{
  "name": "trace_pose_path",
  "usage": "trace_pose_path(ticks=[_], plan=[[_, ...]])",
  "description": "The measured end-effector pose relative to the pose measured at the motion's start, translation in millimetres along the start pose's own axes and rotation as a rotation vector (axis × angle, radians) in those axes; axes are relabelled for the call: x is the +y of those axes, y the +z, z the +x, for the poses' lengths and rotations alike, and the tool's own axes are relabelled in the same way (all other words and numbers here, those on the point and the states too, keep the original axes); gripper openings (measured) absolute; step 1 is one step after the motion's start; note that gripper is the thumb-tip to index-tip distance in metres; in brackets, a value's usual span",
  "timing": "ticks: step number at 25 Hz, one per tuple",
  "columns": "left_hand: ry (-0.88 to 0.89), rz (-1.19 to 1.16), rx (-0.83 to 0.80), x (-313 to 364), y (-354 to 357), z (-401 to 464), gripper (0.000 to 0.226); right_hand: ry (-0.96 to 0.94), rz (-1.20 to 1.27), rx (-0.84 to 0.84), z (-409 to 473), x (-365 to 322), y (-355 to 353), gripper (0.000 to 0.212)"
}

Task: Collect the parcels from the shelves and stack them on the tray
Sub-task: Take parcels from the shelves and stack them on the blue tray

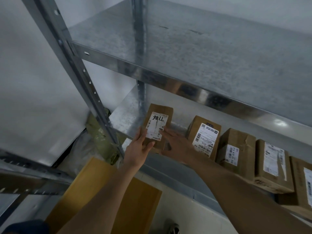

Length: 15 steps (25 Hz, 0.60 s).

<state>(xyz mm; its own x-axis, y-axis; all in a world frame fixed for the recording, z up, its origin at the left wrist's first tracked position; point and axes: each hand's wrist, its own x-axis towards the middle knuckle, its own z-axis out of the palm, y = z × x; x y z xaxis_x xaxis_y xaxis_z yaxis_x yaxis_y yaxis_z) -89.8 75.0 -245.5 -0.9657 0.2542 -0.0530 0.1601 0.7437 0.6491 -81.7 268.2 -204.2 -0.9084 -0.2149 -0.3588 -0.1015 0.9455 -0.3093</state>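
Note:
A brown parcel (pixel 158 114) with a white label marked "98LL" sits at the left end of the lower metal shelf (pixel 121 114). My left hand (pixel 139 148) grips its near left corner, thumb on top. My right hand (pixel 177 143) lies flat along its right side, fingers straight and touching the label. Several more brown labelled parcels stand in a row to the right: one (pixel 203 135) just beside my right hand, then another (pixel 236 147), then a third (pixel 273 166). The yellow-brown tray (pixel 94 181) lies below my arms near the floor.
The upper metal shelf (pixel 202 53) is bare and overhangs the parcels. A slotted steel upright (pixel 87 81) stands left of the parcel. A green bag (pixel 101 137) leans behind the upright. A second rack beam (pixel 33 179) crosses the lower left.

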Motion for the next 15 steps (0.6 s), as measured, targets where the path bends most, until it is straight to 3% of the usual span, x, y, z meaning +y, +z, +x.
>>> trace_pose_path(ticks=[8, 12, 15], plan=[[0.073, -0.165, -0.070, -28.0, -16.3, 9.7, 0.061, -0.054, 0.116, -0.002, 19.4, -4.3, 21.4, 0.098], [0.147, -0.260, -0.210, -32.5, -21.0, 26.1, 0.072, -0.078, 0.208, 0.044, 21.6, -1.7, 28.5, 0.095], [0.107, -0.238, -0.251, -34.4, -22.5, 29.1, 0.076, -0.079, 0.243, 0.065, 21.6, -3.9, 32.2, 0.096]])
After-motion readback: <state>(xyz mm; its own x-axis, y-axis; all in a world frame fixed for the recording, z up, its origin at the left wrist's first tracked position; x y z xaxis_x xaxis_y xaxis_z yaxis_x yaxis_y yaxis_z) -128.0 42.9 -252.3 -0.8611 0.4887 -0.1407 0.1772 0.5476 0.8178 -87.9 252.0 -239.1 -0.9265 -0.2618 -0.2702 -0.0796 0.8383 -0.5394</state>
